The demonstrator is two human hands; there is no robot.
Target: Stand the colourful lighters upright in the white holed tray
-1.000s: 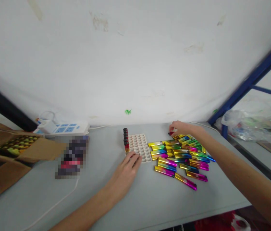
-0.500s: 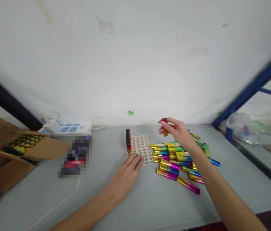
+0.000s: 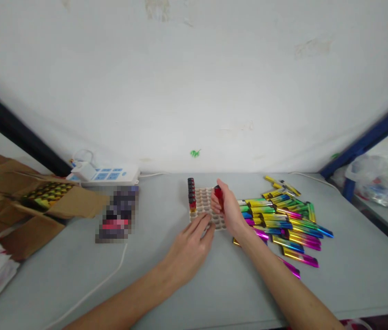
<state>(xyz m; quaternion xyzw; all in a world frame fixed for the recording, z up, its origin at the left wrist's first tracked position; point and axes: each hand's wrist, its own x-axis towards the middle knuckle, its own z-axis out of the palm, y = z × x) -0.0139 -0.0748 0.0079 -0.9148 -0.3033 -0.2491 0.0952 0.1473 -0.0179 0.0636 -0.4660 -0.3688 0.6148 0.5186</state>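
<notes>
My right hand pinches the red lighter upright; I should seat it straight below my fingertips, open left hand pinning the socket tray.

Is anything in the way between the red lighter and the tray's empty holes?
Nothing visible. The right hand holds the red lighter just above the tray. The left hand rests only at the tray's near edge, and the standing lighters fill its left column.
</notes>
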